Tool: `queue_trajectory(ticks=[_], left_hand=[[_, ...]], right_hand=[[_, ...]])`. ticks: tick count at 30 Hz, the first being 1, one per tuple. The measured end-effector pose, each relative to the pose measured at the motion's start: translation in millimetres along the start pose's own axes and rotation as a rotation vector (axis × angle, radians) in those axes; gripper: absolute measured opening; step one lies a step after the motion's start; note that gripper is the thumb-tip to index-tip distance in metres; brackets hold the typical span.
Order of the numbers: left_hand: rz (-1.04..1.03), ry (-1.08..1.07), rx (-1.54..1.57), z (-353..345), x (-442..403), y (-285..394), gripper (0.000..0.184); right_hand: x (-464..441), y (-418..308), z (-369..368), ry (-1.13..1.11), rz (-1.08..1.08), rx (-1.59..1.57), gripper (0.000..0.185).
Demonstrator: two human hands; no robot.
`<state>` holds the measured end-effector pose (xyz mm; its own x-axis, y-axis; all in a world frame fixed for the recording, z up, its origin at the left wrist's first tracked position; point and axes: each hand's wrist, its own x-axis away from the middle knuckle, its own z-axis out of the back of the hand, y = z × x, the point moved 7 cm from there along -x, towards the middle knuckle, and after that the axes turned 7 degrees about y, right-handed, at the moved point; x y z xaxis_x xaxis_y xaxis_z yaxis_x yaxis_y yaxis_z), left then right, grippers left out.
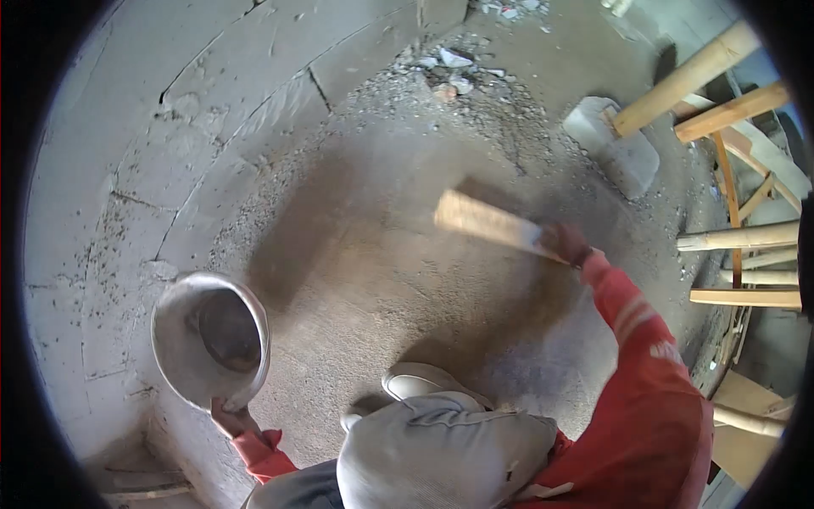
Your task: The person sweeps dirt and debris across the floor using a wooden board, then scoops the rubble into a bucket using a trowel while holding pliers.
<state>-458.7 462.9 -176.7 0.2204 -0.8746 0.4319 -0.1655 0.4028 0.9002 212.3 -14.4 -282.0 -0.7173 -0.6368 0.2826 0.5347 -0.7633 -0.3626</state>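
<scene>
Low at the left, a grey bucket [180,339] is tilted so that its inside shows, with a dark patch at the bottom. The fingers of my left hand [232,416] are closed on its near rim. Out in front on the right, my right hand [565,243] grips the end of a short, flat piece of pale wood [483,219]. That wood is smeared by motion and points left over the dusty floor [373,229]. Whether it touches the floor, I cannot tell.
A block wall [110,195] runs along the left. Rubble [454,81] lies at the wall's foot ahead. To the right, a bamboo pole [687,76] stands against a pale block [627,161], with more poles and timber [738,240] beyond. My shoe [424,382] is below.
</scene>
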Motion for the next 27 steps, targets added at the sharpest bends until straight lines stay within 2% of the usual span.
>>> queue_trajectory(ticks=[1,2,4,6,7,9,10,13,16,17,18,19,20,21,22,24,27], left_hand=[[-0.019,-0.019,-0.016,-33.3,12.0,6.1,0.044],[-0.036,-0.037,-0.032,-58.8,20.1,8.8,0.044],[-0.007,-0.101,-0.059,-88.3,24.3,5.1,0.043],[-0.011,-0.188,-0.089,-113.6,19.9,5.7,0.043],[-0.026,-0.249,-0.08,-126.5,15.0,1.3,0.042],[-0.043,-0.312,-0.083,-158.6,28.0,-2.8,0.038],[-0.034,-0.332,-0.084,-174.3,28.7,-9.2,0.038],[-0.043,-0.265,-0.114,-188.1,13.5,-37.6,0.03],[-0.011,-0.222,-0.099,-198.3,14.2,-54.7,0.028],[-0.006,-0.254,-0.09,-199.8,9.7,-57.1,0.045],[-0.002,-0.266,-0.095,-198.8,6.2,-58.1,0.045],[0.028,-0.223,-0.116,-194.9,3.0,-59.1,0.047],[0.059,-0.181,-0.139,-194.5,0.2,-59.9,0.05],[0.033,-0.116,-0.153,-197.6,7.7,-56.3,0.045],[0.035,-0.133,-0.161,-205.3,18.5,-52.4,0.045],[0.017,-0.103,-0.129,-211.8,31.1,-41.1,0.048],[0.039,-0.099,-0.157,-210.3,14.4,-48.7,0.05]], right_hand=[[-22.4,2.9,16.1,0.068,0.023,0.058,0.042],[-39.7,11.4,32.2,0.45,0.179,0.096,0.037],[-86.9,16.9,66.1,0.518,0.082,0.125,0.029],[-100.6,3.5,86.9,0.482,-0.08,0.186,0.026],[-97.9,-12.0,88.1,0.502,-0.099,0.174,0.026],[-75.4,-39.9,95.7,0.708,-0.046,0.108,0.03],[-58.3,-47.0,96.7,0.717,-0.064,0.118,0.03],[14.9,-35.9,80.5,0.737,-0.327,0.032,0.043],[86.3,64.9,37.6,0.766,-0.569,0.12,0.056],[115.8,87.2,38.8,0.746,-0.755,0.131,0.053],[139.3,103.6,39.9,0.72,-0.94,0.139,0.05],[145.1,113.2,42.3,0.724,-0.952,0.14,0.05],[155.7,129.0,38.5,0.659,-1.107,0.119,0.045],[165.9,139.7,33.7,0.591,-1.264,0.094,0.04],[163.4,143.6,30.6,0.594,-1.283,0.092,0.04],[126.6,134.8,25.9,0.59,-1.127,0.138,0.034],[77.2,107.9,23.7,0.628,-1.104,0.109,0.039]])
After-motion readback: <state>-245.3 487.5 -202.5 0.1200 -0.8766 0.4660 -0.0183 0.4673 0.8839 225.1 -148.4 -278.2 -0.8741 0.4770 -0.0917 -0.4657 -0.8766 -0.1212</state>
